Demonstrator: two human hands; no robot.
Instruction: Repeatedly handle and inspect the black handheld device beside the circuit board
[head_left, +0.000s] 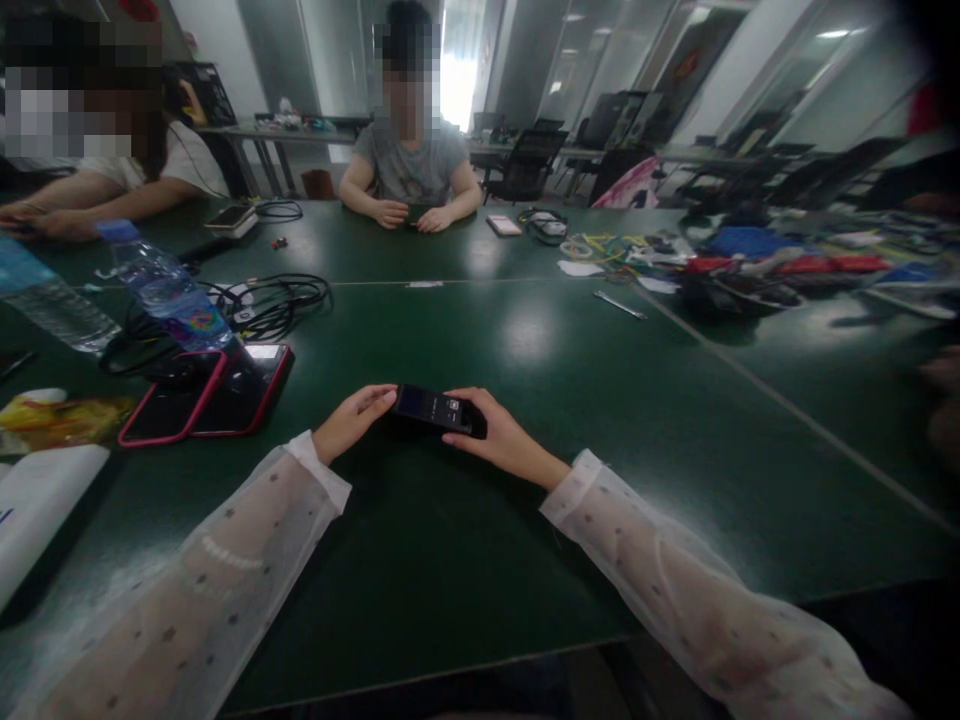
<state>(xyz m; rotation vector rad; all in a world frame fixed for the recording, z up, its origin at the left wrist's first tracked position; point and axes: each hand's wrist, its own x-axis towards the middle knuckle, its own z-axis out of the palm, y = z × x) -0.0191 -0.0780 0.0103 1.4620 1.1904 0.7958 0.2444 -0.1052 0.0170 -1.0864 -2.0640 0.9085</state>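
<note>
A small black handheld device point(433, 408) with a dark bluish screen and small white markings is held just above the green table. Its exact kind cannot be made out. My left hand point(354, 420) pinches its left end, thumb along the near edge. Around the right end curls my right hand point(501, 432), with the fingers on the far side and the thumb on the near side. Both hands are closed on the device, and its underside is hidden. Sheer white sleeves with dark stars cover both forearms.
Left of my hands lie red-edged phones point(251, 395), a plastic water bottle point(169, 285), coiled black cables point(289, 305) and a white box point(49, 510). A wrench point(619, 306) and a heap of cables and tools point(780, 265) lie to the right. A person point(411, 170) sits opposite, another at left.
</note>
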